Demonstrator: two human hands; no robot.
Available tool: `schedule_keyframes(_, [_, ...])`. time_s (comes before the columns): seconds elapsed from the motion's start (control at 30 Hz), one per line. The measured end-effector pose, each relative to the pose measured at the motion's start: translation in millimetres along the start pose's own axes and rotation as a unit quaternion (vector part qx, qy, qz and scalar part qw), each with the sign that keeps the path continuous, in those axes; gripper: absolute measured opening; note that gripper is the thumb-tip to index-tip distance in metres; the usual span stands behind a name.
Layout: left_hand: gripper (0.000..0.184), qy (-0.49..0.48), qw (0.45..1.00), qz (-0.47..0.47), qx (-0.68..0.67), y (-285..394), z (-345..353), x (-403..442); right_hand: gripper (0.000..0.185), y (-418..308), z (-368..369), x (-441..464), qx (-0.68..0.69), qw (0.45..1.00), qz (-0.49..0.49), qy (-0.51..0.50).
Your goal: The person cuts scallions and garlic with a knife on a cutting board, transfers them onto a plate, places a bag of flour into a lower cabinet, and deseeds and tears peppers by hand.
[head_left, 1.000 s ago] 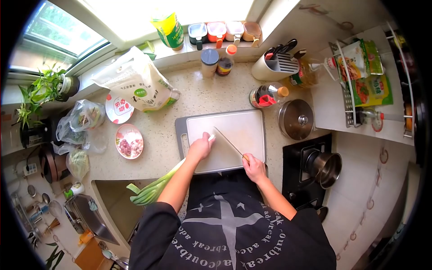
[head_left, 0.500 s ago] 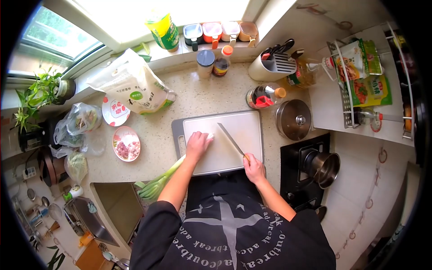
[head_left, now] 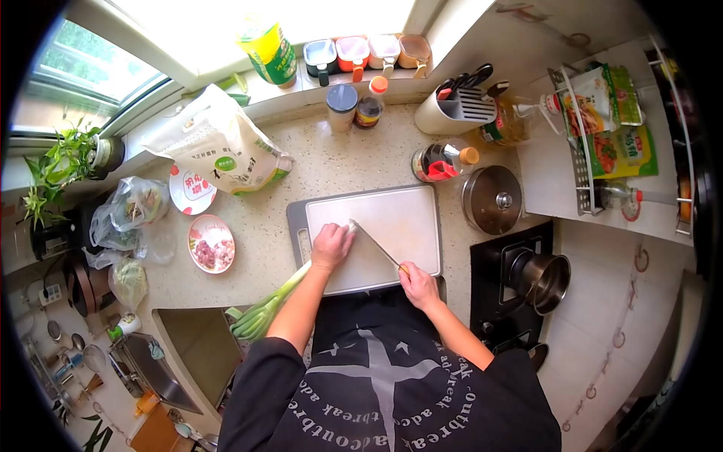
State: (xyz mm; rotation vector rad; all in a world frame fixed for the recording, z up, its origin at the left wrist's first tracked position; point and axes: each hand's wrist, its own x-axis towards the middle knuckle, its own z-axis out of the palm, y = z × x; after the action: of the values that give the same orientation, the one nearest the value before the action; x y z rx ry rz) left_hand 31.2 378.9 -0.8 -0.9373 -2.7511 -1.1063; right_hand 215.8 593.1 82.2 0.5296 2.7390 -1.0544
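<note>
My left hand [head_left: 332, 245] is closed around the white end of a green onion [head_left: 263, 310] on the left part of the cutting board [head_left: 399, 218]. The stalk runs back beneath my left forearm, its green leaves hanging past the counter edge. In my right hand [head_left: 419, 287] is the handle of a kitchen knife [head_left: 379, 246]. The blade slants up and left across the board, its tip beside my left fingertips at the white end. My fingers hide most of that end.
Left of the board stand a bowl of chopped meat [head_left: 212, 243], a flour bag [head_left: 226, 143] and plastic bags [head_left: 135, 202]. Behind it are a sauce bottle [head_left: 370, 103] and a knife block [head_left: 457, 111]. To the right sit a lidded pot [head_left: 491, 200] and a saucepan [head_left: 544, 282] on the stove.
The knife has moved left and slightly down, bringing its tip to my left fingers. My right hand has shifted a little left and down with it. The left hand has barely moved.
</note>
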Motion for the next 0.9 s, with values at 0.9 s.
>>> schedule_keyframes(0.9, [0.031,-0.009,1.0,0.007,0.021,4,-8,-2,0.026,22,-28,-21,-0.018,0.998,0.058,-0.01])
